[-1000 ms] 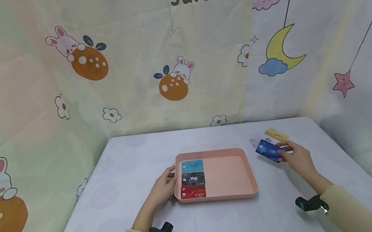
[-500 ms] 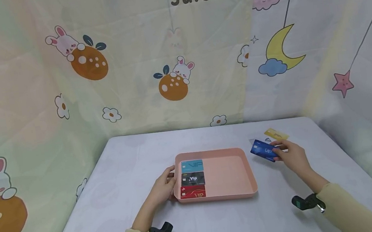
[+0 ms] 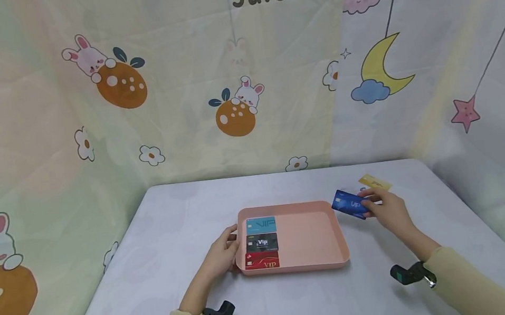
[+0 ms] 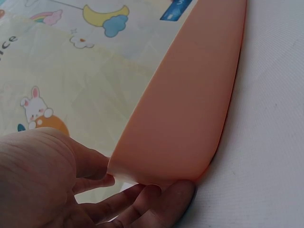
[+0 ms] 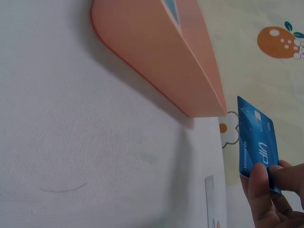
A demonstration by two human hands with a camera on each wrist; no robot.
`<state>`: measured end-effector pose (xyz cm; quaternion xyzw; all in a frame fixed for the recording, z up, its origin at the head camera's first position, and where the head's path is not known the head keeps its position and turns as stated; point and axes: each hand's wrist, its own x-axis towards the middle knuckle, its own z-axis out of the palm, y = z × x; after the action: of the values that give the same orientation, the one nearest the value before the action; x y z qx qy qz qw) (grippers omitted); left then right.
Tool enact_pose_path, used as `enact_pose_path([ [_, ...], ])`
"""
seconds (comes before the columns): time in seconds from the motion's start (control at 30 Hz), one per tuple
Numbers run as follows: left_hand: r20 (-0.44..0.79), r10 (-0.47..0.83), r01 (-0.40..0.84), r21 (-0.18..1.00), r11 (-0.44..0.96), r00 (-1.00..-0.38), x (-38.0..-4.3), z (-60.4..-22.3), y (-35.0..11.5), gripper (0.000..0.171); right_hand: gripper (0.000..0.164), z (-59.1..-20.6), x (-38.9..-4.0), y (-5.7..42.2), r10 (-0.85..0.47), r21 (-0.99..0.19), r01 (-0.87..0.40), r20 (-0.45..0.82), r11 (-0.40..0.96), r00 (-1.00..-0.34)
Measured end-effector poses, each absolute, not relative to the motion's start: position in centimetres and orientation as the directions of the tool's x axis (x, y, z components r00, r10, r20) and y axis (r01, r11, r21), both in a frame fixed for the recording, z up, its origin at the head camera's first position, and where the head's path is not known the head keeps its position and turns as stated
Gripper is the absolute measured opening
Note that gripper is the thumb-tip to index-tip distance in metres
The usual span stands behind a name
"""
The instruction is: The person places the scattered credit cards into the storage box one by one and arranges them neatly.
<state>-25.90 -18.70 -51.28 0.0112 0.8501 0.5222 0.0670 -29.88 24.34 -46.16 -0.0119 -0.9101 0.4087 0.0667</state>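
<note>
My right hand (image 3: 388, 211) pinches a dark blue VIP card (image 3: 348, 204) by one end, thumb against fingers. The card (image 5: 256, 137) is tilted in the air beside the right rim of a pink tray (image 3: 308, 238). At the tray's left end my left hand (image 3: 219, 254) holds its side; in the left wrist view its fingers (image 4: 128, 206) curl at the tray's corner. Along the left of the tray lie a light blue VIP card (image 3: 260, 225), a black one (image 3: 261, 243) and a red one (image 3: 262, 260), in a column.
A gold card (image 3: 374, 182) lies on the white table (image 3: 324, 302) behind my right hand. Near it is a pale card (image 5: 210, 199), mostly hidden in the head view. Printed cloth (image 3: 175, 82) hangs around the table. Each wrist wears a black camera (image 3: 219, 313).
My right hand has carried the dark blue card leftward, from beside the gold card to the tray's right rim. The left hand and the tray stay in place.
</note>
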Motion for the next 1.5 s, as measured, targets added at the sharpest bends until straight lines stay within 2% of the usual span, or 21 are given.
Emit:
enact_pose_path([
  [0.6, -0.101, 0.095, -0.047, 0.887, 0.458, -0.99, -25.9, -51.0, -18.7, 0.052, 0.027, -45.8, -30.3, 22.3, 0.021, -0.74, -0.074, 0.118, 0.669, -0.993],
  [0.97, -0.097, 0.101, -0.041, 0.89, 0.455, -0.99, -26.0, -51.2, -18.9, 0.051, 0.026, -45.9, -30.2, 20.8, -0.012, -0.738, -0.048, 0.054, 0.673, -0.998],
  [1.5, -0.086, 0.107, -0.027, 0.884, 0.467, -0.991, -25.8, -51.0, -18.8, 0.052, 0.024, -46.2, -29.7, 18.7, -0.072, -0.75, -0.091, 0.058, 0.655, -0.996],
])
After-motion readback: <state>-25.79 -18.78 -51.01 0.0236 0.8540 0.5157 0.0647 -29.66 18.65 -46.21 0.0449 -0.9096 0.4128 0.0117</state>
